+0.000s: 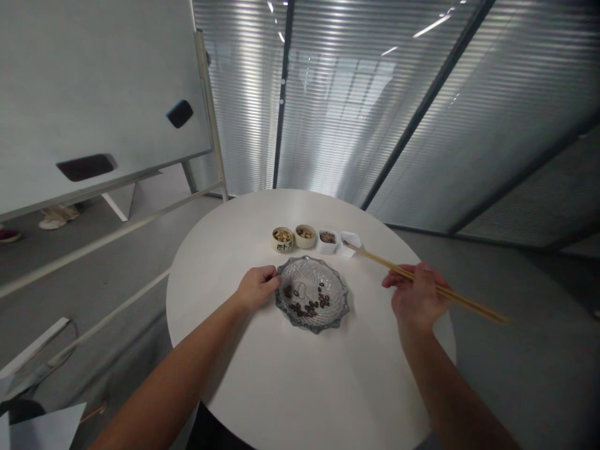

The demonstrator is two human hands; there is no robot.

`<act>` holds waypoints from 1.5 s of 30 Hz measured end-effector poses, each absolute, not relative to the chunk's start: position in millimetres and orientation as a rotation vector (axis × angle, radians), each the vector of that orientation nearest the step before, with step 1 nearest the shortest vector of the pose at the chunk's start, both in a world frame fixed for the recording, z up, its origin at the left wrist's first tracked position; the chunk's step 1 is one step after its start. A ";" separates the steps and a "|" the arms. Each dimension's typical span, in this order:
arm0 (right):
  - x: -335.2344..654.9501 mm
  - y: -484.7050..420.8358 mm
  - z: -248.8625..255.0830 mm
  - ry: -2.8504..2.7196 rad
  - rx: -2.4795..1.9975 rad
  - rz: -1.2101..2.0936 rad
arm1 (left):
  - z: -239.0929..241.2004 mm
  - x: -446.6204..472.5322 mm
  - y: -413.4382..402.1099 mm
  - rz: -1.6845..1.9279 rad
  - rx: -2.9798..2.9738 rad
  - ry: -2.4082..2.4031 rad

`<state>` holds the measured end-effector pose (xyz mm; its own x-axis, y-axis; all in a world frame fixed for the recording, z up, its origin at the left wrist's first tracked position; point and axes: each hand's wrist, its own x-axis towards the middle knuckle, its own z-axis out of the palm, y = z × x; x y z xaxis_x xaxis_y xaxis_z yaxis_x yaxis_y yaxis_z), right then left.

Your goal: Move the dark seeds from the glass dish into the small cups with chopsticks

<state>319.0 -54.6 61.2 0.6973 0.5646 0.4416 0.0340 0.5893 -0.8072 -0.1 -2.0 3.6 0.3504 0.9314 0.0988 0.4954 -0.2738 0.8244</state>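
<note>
A clear glass bowl [328, 275] with a scalloped rim stands on the round white table [267, 375]. Small dark brown pieces, like beans or seeds [310, 307], lie scattered in it. My left hand [257, 287] grips the bowl's left rim between thumb and fingers. In my right hand [419, 297] is a pair of wooden chopsticks [389, 265], reaching up and left. Their tips are over the rightmost white cup [354, 239]; a small dark bit shows there, and I cannot tell whether they pinch it. The neighbouring white cup [327, 247] holds brownish pieces.
Left of the white cups stand two round cream-coloured bowls, one [305, 244] plain and one [281, 246] with dark lettering, both holding pale tan pieces. A whiteboard [107, 75] on a frame is beyond the table's left edge. Ribbed translucent panels [328, 125] rise behind the table.
</note>
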 end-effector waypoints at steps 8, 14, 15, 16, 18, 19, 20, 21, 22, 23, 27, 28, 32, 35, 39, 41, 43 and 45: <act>359.6 -6.6 49.7 -0.741 -1.124 0.311 | 5.0 0.7 -1.5 0.775 1.935 1.250; 370.1 -4.8 45.6 -0.783 -1.134 0.389 | 4.8 0.3 -1.5 0.770 1.921 1.241; 371.1 -7.8 47.8 -0.795 -1.112 0.420 | 4.0 0.3 -1.1 0.769 1.919 1.240; 371.5 -12.0 50.6 -0.812 -1.091 0.454 | 3.3 0.3 -0.7 0.771 1.918 1.240; 370.2 -24.7 56.7 -0.858 -1.063 0.523 | 2.5 0.4 -0.4 0.776 1.916 1.240; 368.3 -33.0 59.8 -0.889 -1.054 0.557 | 2.6 0.4 -0.5 0.776 1.917 1.240; 365.6 -42.2 62.6 -0.926 -1.048 0.594 | 3.0 0.4 -0.8 0.774 1.920 1.241; 362.3 -52.0 65.1 -0.967 -1.046 0.631 | 3.6 0.3 -1.3 0.772 1.923 1.241; 358.7 -62.1 67.2 -1.012 -1.049 0.671 | 4.4 0.2 -1.8 0.769 1.924 1.243; 354.9 -72.0 68.7 -1.056 -1.060 0.715 | 5.3 0.1 -2.3 0.766 1.922 1.244; 342.2 -103.4 69.3 -1.143 -1.172 0.819 | 7.4 0.4 -3.6 0.764 1.905 1.245; 339.7 -108.3 67.7 -1.159 -1.205 0.834 | 7.5 0.5 -3.6 0.766 1.903 1.243; 329.9 -116.3 54.9 -1.218 -1.300 0.911 | 7.2 1.0 -3.0 0.777 1.900 1.234; 322.8 -115.3 42.6 -1.229 -1.331 0.969 | 7.0 0.8 -2.6 0.781 1.900 1.223; 316.9 -113.6 34.8 -1.244 -1.346 0.985 | 6.5 0.1 -2.5 0.778 1.902 1.216; 315.0 -113.5 35.9 -1.246 -1.365 0.987 | 6.2 -0.2 -2.3 0.781 1.907 1.218; 313.3 -113.2 38.1 -1.223 -1.381 0.992 | 6.1 -0.3 -2.2 0.783 1.912 1.216; 311.6 -112.1 39.7 -1.181 -1.376 1.001 | 6.1 -0.4 -2.1 0.785 1.911 1.218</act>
<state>311.6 -112.1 39.7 0.1733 0.9845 0.0255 0.1364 0.0016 -0.9907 -0.4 -2.1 6.1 0.3661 0.9242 0.1091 0.4809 -0.2882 0.8281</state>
